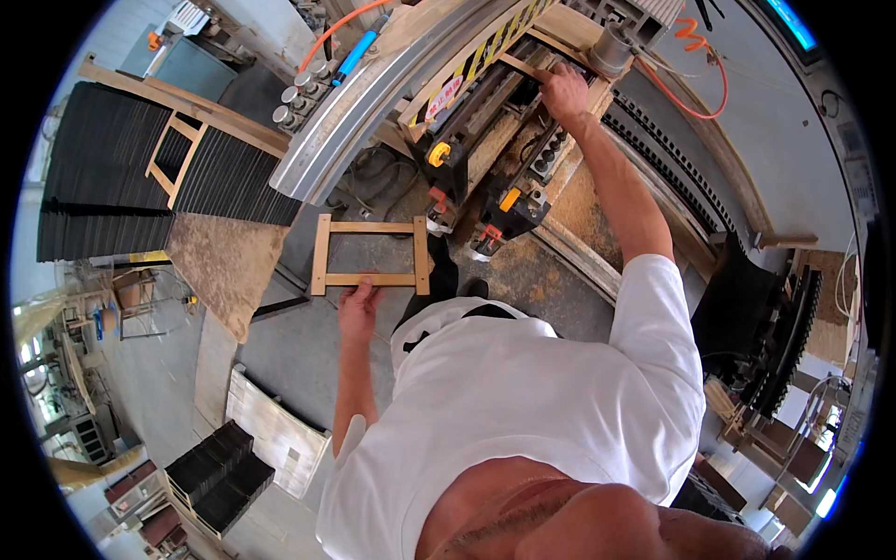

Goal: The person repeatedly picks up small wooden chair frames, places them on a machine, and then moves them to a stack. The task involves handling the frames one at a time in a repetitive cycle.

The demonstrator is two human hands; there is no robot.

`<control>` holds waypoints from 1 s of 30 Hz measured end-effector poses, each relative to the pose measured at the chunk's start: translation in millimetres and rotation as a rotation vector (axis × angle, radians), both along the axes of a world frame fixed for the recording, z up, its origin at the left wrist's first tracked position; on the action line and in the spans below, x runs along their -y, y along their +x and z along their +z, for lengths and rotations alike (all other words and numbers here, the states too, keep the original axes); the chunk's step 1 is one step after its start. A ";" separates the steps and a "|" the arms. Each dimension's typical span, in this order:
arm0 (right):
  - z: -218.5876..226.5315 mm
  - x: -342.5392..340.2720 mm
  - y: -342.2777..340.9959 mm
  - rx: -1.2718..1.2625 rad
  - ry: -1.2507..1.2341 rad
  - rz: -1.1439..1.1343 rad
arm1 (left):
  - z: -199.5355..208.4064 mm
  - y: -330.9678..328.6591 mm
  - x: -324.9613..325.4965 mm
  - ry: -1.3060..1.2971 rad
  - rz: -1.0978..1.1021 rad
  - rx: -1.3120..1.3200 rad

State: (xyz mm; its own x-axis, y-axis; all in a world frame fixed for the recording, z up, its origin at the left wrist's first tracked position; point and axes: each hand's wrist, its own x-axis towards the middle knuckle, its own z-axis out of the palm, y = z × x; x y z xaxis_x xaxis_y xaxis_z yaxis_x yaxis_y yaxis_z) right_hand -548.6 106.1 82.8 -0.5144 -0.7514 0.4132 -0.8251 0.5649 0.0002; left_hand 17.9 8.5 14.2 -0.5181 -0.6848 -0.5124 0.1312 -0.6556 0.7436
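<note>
My left hand (359, 306) is closed on the lower rail of a small rectangular wooden frame (373, 227), held above the floor in front of my body. The frame has two longer rails between two side posts, and its middle is open. My right arm reaches forward into a woodworking machine (495, 131). There my right hand (566, 93) has its fingers curled at the end of a light wooden strip (519, 65). The fingertips are partly hidden, and how far the strip runs behind the hand cannot be seen.
Black slatted stacks (103, 177) stand at the left, with another wooden frame (175, 159) leaning on them. A curved metal beam (373, 103) crosses ahead. Sawdust (583, 219) lies around the machine. An orange coiled hose (691, 103) hangs at the far right. Dark stacked pieces (219, 476) sit behind left.
</note>
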 end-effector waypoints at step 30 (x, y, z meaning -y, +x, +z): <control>42.2 22.3 269.0 0.541 -0.491 0.119 | 200.7 93.3 483.5 -0.553 0.248 0.016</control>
State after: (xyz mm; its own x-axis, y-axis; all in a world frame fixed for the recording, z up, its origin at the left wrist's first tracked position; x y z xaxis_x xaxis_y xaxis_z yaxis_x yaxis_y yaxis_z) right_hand -279.6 83.8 125.0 -0.6680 -0.6086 0.4282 -0.6941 0.3021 -0.6535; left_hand 111.2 -475.0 214.9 -0.3046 -0.9510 -0.0527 0.2166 -0.1230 0.9685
